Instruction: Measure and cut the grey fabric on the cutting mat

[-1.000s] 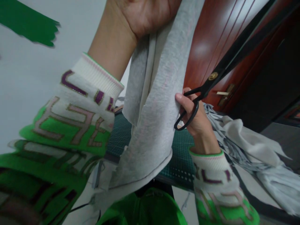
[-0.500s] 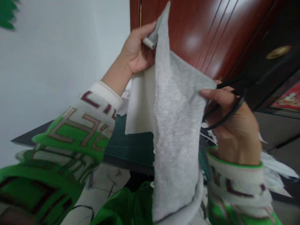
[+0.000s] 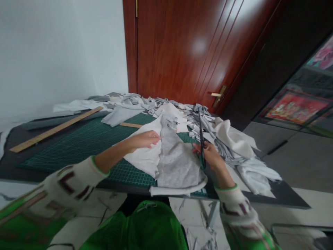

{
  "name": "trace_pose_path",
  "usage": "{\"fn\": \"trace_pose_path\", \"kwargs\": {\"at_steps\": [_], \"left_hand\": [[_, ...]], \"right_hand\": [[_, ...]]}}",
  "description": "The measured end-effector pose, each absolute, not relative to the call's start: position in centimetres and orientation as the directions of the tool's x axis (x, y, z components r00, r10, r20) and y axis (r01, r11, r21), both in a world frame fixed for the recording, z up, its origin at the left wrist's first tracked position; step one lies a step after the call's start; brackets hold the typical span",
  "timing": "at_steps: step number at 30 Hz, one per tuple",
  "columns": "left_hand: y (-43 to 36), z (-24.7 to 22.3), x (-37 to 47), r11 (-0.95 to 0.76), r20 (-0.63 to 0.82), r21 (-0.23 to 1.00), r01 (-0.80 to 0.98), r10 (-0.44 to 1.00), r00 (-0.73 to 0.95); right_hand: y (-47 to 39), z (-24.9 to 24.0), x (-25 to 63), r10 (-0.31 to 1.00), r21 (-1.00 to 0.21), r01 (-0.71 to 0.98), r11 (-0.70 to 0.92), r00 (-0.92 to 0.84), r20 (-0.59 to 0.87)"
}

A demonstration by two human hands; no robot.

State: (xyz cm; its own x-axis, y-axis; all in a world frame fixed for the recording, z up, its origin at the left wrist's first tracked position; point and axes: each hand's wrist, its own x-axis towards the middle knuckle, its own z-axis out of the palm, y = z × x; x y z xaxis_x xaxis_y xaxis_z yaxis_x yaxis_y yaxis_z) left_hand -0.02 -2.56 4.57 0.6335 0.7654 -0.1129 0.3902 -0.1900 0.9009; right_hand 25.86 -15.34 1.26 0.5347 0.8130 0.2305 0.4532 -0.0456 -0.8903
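Observation:
A cloth piece, part white and part grey [image 3: 177, 158], lies spread on the green cutting mat [image 3: 85, 142] in front of me. A wavy edge divides the two colours, and the near edge curls into a roll. Over the white part, beside that dividing edge, is my left hand [image 3: 145, 139], its fingers loosely apart; whether they touch the cloth is hard to tell. Dark scissors [image 3: 201, 132] are gripped in my right hand [image 3: 212, 156], blades pointing up and away, at the right side of the grey part.
Grey and white cloth scraps [image 3: 130, 100] heap along the table's far side and down its right. A long wooden ruler [image 3: 57, 129] lies at left, a shorter wooden strip [image 3: 130, 125] near the middle. Behind stands a brown door [image 3: 179, 48]; a dark cabinet [image 3: 281, 149] is at right.
The cloth, held up before me earlier, now lies on the mat. Both hands have lowered with it; the left has let go of its upper edge. The right still holds the scissors.

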Motion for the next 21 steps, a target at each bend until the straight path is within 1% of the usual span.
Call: {"fn": "trace_pose_path", "kwargs": {"at_steps": [2,4,5,6,8,10,13,16,19,21], "left_hand": [[-5.7,3.6,-0.7,-0.238,-0.123,0.877,0.418,0.729,0.673],[-8.7,2.3,-1.1,-0.292,-0.114,0.846,0.446,0.718,0.686],[-10.0,1.6,-1.3,-0.336,-0.09,0.823,0.458,0.718,0.69],[-11.1,0.8,-1.5,-0.421,-0.039,0.771,0.478,0.718,0.695],[-12.8,-0.8,-1.8,-0.535,0.048,0.673,0.511,0.721,0.691],[-14.0,-2.2,-2.0,-0.599,0.117,0.601,0.529,0.72,0.684],[-15.2,-3.5,-1.9,-0.662,0.229,0.534,0.526,0.712,0.664],[-16.3,-4.2,-1.7,-0.713,0.34,0.487,0.504,0.687,0.642],[-17.3,-4.5,-1.8,-0.75,0.414,0.468,0.467,0.653,0.634],[-17.9,-4.7,-2.0,-0.765,0.448,0.461,0.451,0.639,0.625]], "right_hand": [[-17.6,1.3,25.5,0.873,-0.924,0.379,-0.054,0.466,0.141],[-19.9,1.5,24.9,0.906,-0.94,0.333,-0.074,0.417,0.076],[-21.0,1.6,24.5,0.924,-0.94,0.332,-0.079,0.378,0.055],[-22.1,1.7,24.1,0.942,-0.939,0.336,-0.078,0.332,0.041],[-23.9,1.5,23.4,0.969,-0.942,0.328,-0.075,0.248,0.009],[-25.3,1.0,22.8,0.973,-0.947,0.307,-0.097,0.23,-0.025],[-26.2,0.2,22.1,0.953,-0.947,0.28,-0.156,0.296,-0.069],[-26.2,-0.7,21.6,0.937,-0.947,0.287,-0.145,0.347,-0.039],[-25.9,-1.2,20.7,0.944,-0.916,0.387,-0.103,0.327,0.032],[-25.5,-1.4,19.9,0.953,-0.878,0.467,-0.106,0.301,0.046]]}}
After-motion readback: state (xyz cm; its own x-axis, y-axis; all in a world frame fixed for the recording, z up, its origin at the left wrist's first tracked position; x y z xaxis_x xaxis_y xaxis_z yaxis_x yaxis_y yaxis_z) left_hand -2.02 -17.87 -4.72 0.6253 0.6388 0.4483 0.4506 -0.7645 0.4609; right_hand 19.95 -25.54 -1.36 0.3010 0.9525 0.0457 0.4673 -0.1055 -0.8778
